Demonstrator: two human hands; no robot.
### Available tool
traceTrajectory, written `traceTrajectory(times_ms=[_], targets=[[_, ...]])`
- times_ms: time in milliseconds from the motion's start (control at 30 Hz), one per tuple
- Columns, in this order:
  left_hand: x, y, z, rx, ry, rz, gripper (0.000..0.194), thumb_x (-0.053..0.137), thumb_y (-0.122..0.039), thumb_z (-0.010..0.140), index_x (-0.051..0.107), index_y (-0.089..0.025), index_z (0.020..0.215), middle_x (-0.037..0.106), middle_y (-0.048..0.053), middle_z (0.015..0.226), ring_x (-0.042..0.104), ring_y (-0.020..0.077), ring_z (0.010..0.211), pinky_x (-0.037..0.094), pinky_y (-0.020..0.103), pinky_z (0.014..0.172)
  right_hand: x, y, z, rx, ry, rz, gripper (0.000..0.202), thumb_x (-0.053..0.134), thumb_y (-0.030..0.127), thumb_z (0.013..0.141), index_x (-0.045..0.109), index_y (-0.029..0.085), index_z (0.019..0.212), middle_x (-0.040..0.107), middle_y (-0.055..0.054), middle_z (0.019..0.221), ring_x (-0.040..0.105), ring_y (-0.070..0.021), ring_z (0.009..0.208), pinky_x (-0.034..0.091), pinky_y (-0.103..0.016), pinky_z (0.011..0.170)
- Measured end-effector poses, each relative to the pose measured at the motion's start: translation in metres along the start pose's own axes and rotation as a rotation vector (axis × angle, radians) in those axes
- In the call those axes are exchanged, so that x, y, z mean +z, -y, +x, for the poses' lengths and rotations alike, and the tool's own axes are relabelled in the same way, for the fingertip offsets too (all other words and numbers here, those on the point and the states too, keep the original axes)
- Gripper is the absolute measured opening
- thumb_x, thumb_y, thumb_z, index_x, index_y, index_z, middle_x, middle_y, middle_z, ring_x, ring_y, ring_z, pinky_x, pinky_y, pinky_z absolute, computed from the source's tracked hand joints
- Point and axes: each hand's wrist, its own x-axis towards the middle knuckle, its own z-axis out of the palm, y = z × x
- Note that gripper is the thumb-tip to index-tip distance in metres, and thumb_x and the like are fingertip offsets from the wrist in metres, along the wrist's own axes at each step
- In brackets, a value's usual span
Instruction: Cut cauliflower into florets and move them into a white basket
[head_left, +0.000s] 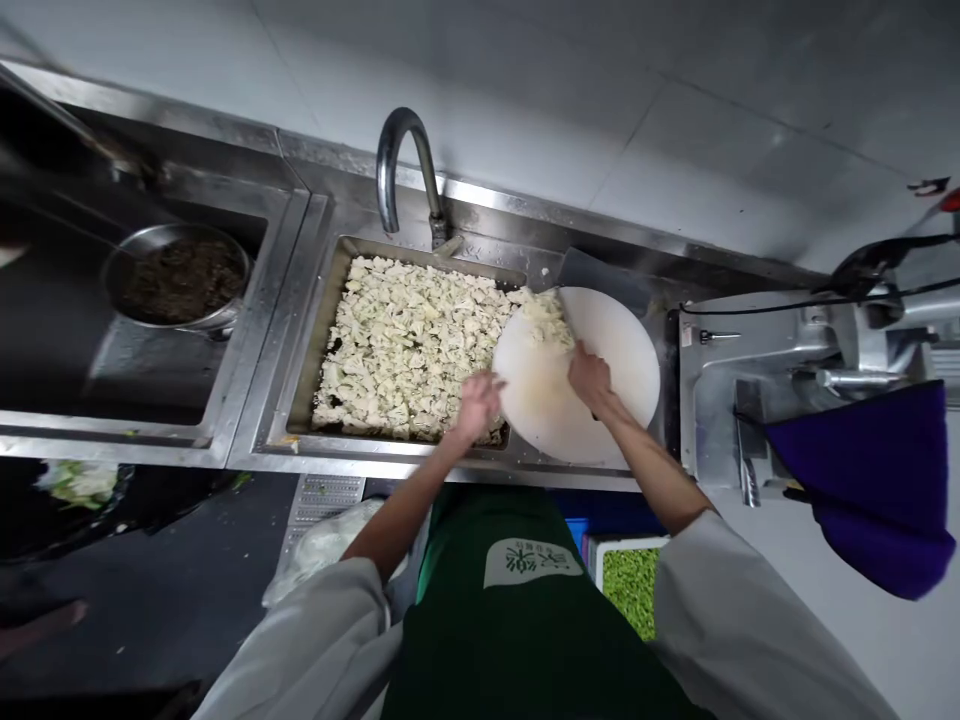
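Observation:
A round white cutting board (622,350) lies across the right end of a sink basin (311,370) full of cut cauliflower (409,345). My right hand (590,378) is closed around the handle of a knife (567,314), its blade standing on edge over the board. Against the blade's left side rests a small heap of cauliflower pieces (546,315) at the board's upper left. My left hand (478,402) is at the board's left rim, above the cauliflower, fingers apart and slightly bent. Whether it touches the rim I cannot tell.
A curved faucet (409,150) rises behind the basin. In the left sink sits a metal pot (180,275) with dark contents. A purple cloth (877,480) hangs at right, near another knife (748,450). Below the counter is a white box of chopped greens (630,590).

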Motion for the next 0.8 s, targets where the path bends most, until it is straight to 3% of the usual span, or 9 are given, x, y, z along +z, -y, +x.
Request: traceTrajectory(times_ms=[100, 167, 267, 333, 400, 500, 633, 733, 800], targets=[[-0.064, 0.074, -0.010, -0.356, -0.197, 0.023, 0.035, 0.049, -0.016, 0.095, 0.068, -0.018, 0.124, 0.061, 0.016, 0.131, 0.055, 0.0322, 0.131, 0.046, 0.056, 0.114, -0.003, 0.051, -0.013, -0.211, 0.037, 0.023, 0.046, 0.037, 0.010, 0.103, 0.049, 0.008, 0.147, 0.077, -0.022, 0.112, 0.075, -0.0281, 0.104, 0.051, -0.032, 0.087], [-0.101, 0.113, -0.017, -0.623, -0.231, 0.060, 0.041, 0.057, -0.021, 0.090, 0.064, -0.014, 0.130, 0.057, 0.020, 0.136, 0.054, 0.0354, 0.133, 0.044, 0.057, 0.117, -0.005, 0.078, -0.024, -0.349, 0.043, 0.049, 0.043, 0.036, 0.012, 0.104, 0.052, 0.009, 0.144, 0.078, -0.020, 0.107, 0.076, -0.0278, 0.099, 0.051, -0.032, 0.086], [-0.138, 0.147, -0.020, -0.895, -0.225, 0.109, 0.057, 0.062, -0.030, 0.088, 0.055, -0.012, 0.142, 0.052, 0.023, 0.146, 0.050, 0.0410, 0.140, 0.041, 0.061, 0.118, -0.011, 0.094, -0.037, -0.365, 0.000, 0.098, 0.041, 0.036, 0.018, 0.105, 0.053, 0.011, 0.142, 0.079, -0.017, 0.104, 0.075, -0.0264, 0.091, 0.050, -0.031, 0.081], [-0.146, 0.154, -0.010, -0.929, -0.187, 0.115, 0.063, 0.061, -0.037, 0.092, 0.050, -0.011, 0.149, 0.046, 0.026, 0.154, 0.047, 0.0437, 0.144, 0.042, 0.061, 0.117, -0.012, 0.081, -0.039, -0.257, -0.040, 0.132, 0.040, 0.038, 0.022, 0.105, 0.054, 0.012, 0.140, 0.078, -0.015, 0.103, 0.074, -0.0252, 0.087, 0.049, -0.030, 0.076], [-0.138, 0.152, 0.009, -0.855, -0.097, 0.094, 0.068, 0.058, -0.045, 0.095, 0.047, -0.014, 0.155, 0.037, 0.026, 0.163, 0.041, 0.0453, 0.149, 0.042, 0.061, 0.118, -0.008, 0.054, -0.040, -0.104, -0.094, 0.142, 0.038, 0.043, 0.026, 0.104, 0.057, 0.013, 0.137, 0.078, -0.014, 0.100, 0.073, -0.0247, 0.085, 0.047, -0.030, 0.074], [-0.105, 0.143, 0.043, -0.768, 0.125, 0.050, 0.079, 0.057, -0.057, 0.095, 0.039, -0.022, 0.164, 0.018, 0.022, 0.175, 0.023, 0.0525, 0.157, 0.036, 0.071, 0.118, 0.008, -0.003, -0.044, 0.114, -0.205, 0.095, 0.041, 0.052, 0.034, 0.101, 0.057, 0.012, 0.135, 0.078, -0.014, 0.095, 0.072, -0.0243, 0.080, 0.043, -0.030, 0.073], [-0.054, 0.144, 0.069, -0.848, 0.318, 0.084, 0.085, 0.064, -0.063, 0.091, 0.042, -0.023, 0.163, 0.005, 0.023, 0.178, 0.002, 0.0621, 0.158, 0.029, 0.085, 0.111, 0.046, -0.065, -0.063, 0.354, -0.233, -0.028, 0.042, 0.058, 0.040, 0.100, 0.060, 0.013, 0.131, 0.078, -0.014, 0.088, 0.071, -0.0244, 0.072, 0.040, -0.030, 0.067], [-0.032, 0.161, 0.066, -0.853, 0.270, -0.043, 0.080, 0.076, -0.055, 0.088, 0.054, -0.012, 0.152, 0.028, 0.034, 0.168, 0.028, 0.0594, 0.153, 0.037, 0.076, 0.112, 0.076, -0.086, -0.077, 0.437, -0.221, -0.087, 0.042, 0.059, 0.044, 0.100, 0.062, 0.013, 0.129, 0.078, -0.015, 0.085, 0.073, -0.0274, 0.074, 0.042, -0.032, 0.066], [-0.027, 0.172, 0.057, -0.800, 0.200, -0.166, 0.066, 0.077, -0.048, 0.091, 0.060, -0.011, 0.143, 0.050, 0.029, 0.153, 0.051, 0.0459, 0.141, 0.048, 0.063, 0.111, 0.092, -0.089, -0.084, 0.456, -0.196, -0.079, 0.044, 0.058, 0.045, 0.100, 0.062, 0.013, 0.129, 0.079, -0.016, 0.089, 0.075, -0.0295, 0.078, 0.045, -0.033, 0.067]])
